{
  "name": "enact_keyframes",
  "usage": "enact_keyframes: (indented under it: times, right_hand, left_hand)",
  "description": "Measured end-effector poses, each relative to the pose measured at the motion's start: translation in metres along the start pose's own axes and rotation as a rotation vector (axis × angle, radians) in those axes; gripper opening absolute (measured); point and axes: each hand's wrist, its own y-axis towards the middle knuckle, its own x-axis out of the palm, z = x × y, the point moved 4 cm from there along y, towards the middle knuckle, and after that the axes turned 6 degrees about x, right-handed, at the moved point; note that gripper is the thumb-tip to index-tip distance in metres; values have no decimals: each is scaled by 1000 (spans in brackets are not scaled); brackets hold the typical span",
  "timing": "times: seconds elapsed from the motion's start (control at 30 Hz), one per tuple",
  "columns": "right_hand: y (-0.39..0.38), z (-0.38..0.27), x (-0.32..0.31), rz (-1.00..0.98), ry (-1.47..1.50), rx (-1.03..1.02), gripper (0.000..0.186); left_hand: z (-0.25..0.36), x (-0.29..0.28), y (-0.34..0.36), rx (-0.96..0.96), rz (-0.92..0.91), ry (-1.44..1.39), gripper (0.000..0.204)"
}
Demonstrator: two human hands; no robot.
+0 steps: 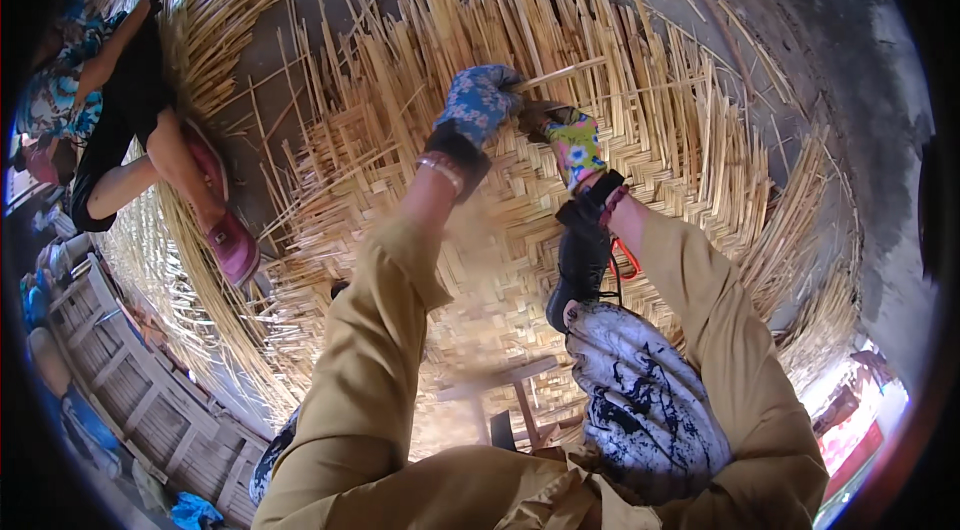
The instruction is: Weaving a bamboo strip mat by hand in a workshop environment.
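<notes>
A large woven mat (500, 220) of flat straw-coloured strips spreads out under both of my arms, with a herringbone pattern and long loose ends at its far edge. My left hand (480, 105), in a blue floral glove, is closed at the weave's far part. One pale strip (565, 71) sticks out to the right from its fingertips. Close beside it, my right hand (565, 135) wears a floral glove in green, yellow and pink. Its dark fingertips curl inward over the mat; whatever they hold is hidden.
At the left, another person (130, 120) sits on the mat's edge, with a pink shoe (232, 248) on it. Loose strips (225, 10) lie at the upper left. A wooden slatted frame (150, 380) stands at the lower left. A grey wall (860, 60) curves along the right.
</notes>
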Motion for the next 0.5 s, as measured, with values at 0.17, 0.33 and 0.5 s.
enact_keyframes:
  times: [0.17, 0.33, 0.5]
  right_hand:
    - [40, 3, 27, -248, 563, -140, 18]
    - [24, 15, 31, -299, 953, 220, 27]
    - [-72, -30, 4, -691, 226, 146, 36]
  left_hand:
    - [8, -7, -24, 136, 8, -276, 26]
    - [10, 6, -31, 91, 45, -608, 34]
    - [-46, -32, -69, 42, 554, -844, 31]
